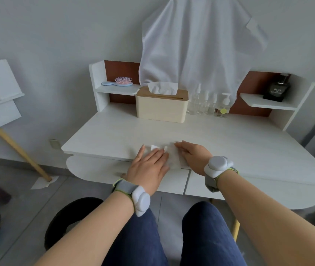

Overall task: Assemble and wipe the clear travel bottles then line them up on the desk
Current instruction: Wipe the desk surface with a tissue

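We have both hands flat on a thin white paper tissue (173, 157) at the 6 o'clock edge of the white wooden tabletop (229, 139). Our left hand (149, 166) lies with straight fingers pressing the sheet, its grip released; our right hand (192, 155) also rests on it with fingers extended, grasping nothing. The clear plastic travel bottles (208, 103) stand in a tight cluster at 12 o'clock, just right of the cream tissue box with a wooden lid (161, 105) and below the hanging white cloth (195, 45).

The tissue overhangs the near edge, so a sideways push could slide it off onto our lap. It is flimsy; pressing hard while folding could tear it. Reaching for the bottles later, a sleeve-less wrist band could knock the light, closely packed cluster over like skittles.
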